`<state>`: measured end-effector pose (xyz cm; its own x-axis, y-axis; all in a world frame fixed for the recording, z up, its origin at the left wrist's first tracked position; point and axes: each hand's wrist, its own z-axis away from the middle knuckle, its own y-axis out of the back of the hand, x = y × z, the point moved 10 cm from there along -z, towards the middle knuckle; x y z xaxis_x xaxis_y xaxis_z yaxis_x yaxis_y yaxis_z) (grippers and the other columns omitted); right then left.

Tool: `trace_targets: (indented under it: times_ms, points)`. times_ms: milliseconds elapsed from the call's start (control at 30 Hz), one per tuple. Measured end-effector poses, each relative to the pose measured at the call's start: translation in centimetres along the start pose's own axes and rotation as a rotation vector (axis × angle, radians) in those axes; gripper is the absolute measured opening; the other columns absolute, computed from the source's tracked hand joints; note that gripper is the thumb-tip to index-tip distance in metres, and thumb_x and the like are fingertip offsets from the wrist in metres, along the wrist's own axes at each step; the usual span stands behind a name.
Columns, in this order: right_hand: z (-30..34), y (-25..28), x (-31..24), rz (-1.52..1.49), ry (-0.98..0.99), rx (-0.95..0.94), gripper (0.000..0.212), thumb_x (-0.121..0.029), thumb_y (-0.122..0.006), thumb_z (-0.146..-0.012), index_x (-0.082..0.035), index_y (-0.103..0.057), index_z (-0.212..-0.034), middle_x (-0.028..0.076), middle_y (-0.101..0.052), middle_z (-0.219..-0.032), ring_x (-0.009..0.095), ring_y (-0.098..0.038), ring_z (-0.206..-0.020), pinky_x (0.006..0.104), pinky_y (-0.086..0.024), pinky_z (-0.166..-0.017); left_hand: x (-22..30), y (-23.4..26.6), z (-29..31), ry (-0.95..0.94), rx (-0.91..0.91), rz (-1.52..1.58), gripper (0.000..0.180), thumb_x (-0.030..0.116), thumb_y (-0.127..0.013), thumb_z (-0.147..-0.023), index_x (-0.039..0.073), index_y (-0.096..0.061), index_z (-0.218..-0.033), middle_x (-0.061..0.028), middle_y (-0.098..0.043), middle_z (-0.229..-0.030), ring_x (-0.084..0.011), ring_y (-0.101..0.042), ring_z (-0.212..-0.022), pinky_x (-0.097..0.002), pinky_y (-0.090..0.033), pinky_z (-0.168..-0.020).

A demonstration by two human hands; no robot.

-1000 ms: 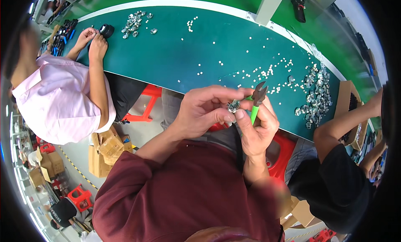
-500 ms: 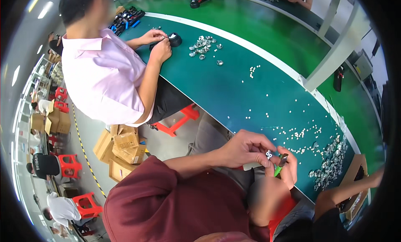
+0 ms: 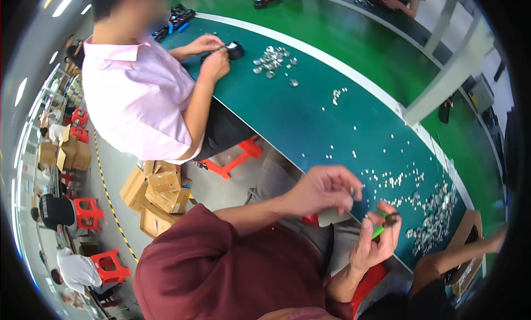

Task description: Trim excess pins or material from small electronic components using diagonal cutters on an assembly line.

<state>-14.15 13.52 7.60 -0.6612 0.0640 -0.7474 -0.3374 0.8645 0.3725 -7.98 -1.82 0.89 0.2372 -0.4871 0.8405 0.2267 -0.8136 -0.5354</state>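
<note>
My left hand (image 3: 321, 193) hovers at the near edge of the green table, blurred by motion. Its thumb and fingers are bent toward each other round something tiny that I cannot make out. Lower and to the right, my right hand (image 3: 371, 245) has its palm turned up and its fingers curled round a small green-handled tool (image 3: 378, 231) with a dark end. A tiny pale bit shows at its thumb tip. Little white pieces (image 3: 394, 182) lie scattered beyond the hands, and a heap of shiny silver parts (image 3: 434, 223) lies to the right.
A co-worker in a pink shirt (image 3: 135, 93) handles a black round item (image 3: 235, 50) at the far left, near more silver parts (image 3: 271, 61). Another person's arm (image 3: 459, 259) reaches to a cardboard box (image 3: 466, 237) on the right. Cartons (image 3: 160, 193) stand on the floor.
My hands have drawn apart; the right has moved down and turned palm up with the green-handled tool. A small silver part showed in my left fingers earlier and is no longer clear.
</note>
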Motion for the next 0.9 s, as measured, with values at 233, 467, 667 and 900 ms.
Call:
trace_targets:
  times_ms: [233,467,667,900]
  points:
    - [-0.3,-2.7,1.0,0.025,-0.105,-0.293,0.019,0.001,-0.072,-0.079,0.007,-0.071,-0.097,0.021,-0.066,-0.121,0.039,-0.065,-0.105,0.0434,-0.052,-0.093,3.2,3.4,0.0,-0.189,0.078,0.117,0.039,0.009,-0.082,-0.084,0.006,-0.062,-0.118,-0.0161,-0.067,-0.116,-0.0222,-0.068,-0.093,-0.0317,-0.058,-0.075]
    - [-0.1,-3.1,-0.5,0.097,0.007,-0.407,0.024,0.002,-0.073,-0.071,0.004,-0.069,-0.095,0.019,-0.064,-0.12,0.041,-0.063,-0.101,0.0461,-0.05,-0.091,3.9,1.7,0.3,-0.291,-0.04,0.067,0.04,-0.01,-0.08,-0.078,-0.001,-0.064,-0.113,-0.0182,-0.067,-0.119,-0.0226,-0.069,-0.101,-0.0342,-0.058,-0.089]
    - [-0.1,-3.1,-1.2,0.164,0.076,-0.43,0.026,0.0,-0.074,-0.071,0.001,-0.069,-0.096,0.017,-0.063,-0.122,0.039,-0.065,-0.101,0.0471,-0.048,-0.09,4.2,0.8,0.9,-0.311,-0.055,-0.044,0.04,-0.013,-0.08,-0.076,-0.002,-0.066,-0.112,-0.0182,-0.067,-0.119,-0.0249,-0.068,-0.106,-0.0369,-0.057,-0.093]
    - [-0.4,-3.0,-1.7,0.277,0.112,-0.415,0.022,-0.007,-0.078,-0.074,-0.001,-0.068,-0.092,0.014,-0.065,-0.117,0.035,-0.068,-0.097,0.0457,-0.048,-0.085,4.4,0.8,0.9,-0.315,-0.057,-0.095,0.038,-0.011,-0.079,-0.079,-0.003,-0.066,-0.113,-0.0196,-0.068,-0.117,-0.0255,-0.068,-0.107,-0.0376,-0.057,-0.093]
